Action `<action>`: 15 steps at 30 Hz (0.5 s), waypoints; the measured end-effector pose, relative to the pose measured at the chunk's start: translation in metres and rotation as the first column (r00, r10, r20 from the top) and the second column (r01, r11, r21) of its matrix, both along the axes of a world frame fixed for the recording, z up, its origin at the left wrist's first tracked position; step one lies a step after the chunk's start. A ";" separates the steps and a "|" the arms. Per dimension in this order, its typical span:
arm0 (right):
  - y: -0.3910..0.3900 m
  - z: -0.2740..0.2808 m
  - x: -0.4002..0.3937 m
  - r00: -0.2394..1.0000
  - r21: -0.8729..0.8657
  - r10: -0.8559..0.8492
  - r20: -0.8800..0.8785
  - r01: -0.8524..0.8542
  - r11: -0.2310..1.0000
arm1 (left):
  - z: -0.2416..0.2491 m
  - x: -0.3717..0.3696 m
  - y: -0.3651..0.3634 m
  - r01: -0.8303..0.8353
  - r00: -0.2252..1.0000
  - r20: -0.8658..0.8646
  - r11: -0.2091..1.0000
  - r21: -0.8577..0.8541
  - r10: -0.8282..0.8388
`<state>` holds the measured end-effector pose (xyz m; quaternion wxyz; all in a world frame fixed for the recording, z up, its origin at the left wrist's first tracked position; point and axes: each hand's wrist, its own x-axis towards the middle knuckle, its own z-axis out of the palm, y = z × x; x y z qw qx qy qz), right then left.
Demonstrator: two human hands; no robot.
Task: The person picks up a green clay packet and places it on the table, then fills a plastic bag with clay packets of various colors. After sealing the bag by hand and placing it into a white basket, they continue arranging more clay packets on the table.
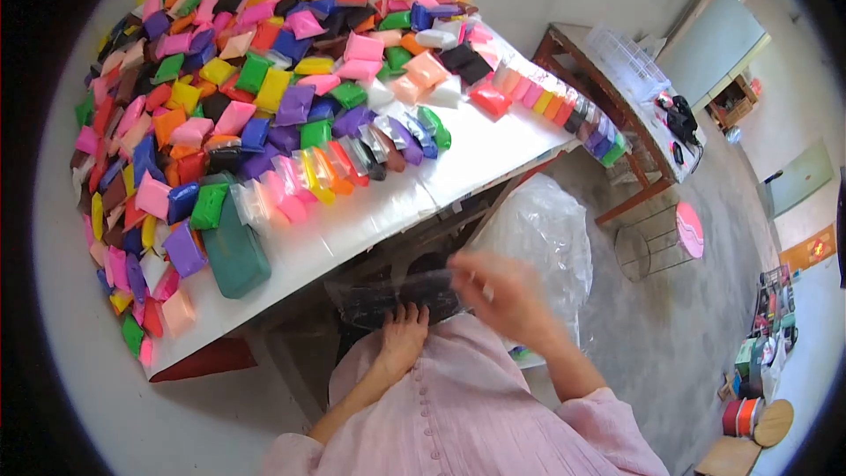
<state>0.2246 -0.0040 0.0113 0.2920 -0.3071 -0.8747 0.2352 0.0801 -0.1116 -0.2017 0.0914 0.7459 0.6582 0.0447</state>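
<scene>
A clear plastic bag stretches across my lap below the table edge, with dark shapes showing through it. My left hand lies on the bag's near side, fingers extended and pressed flat against the film. At the bag's right end is my right hand, smeared by motion. Its fingers are curled, and thumb and forefinger seem to pinch the upper corner of the film. On the table just ahead, a fanned row of small colored packets lies beside a dark green case.
A large heap of colored packets covers most of the white table. Another neat row of packets sits at its right end. A big clear plastic sack stands to my right, near a pink-topped stool and a wooden side table.
</scene>
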 end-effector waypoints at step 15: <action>0.141 0.004 -0.076 0.995 0.129 -0.051 0.086 0.040 0.991 | -0.004 0.002 -0.007 -0.034 0.999 0.033 0.997 0.066 0.032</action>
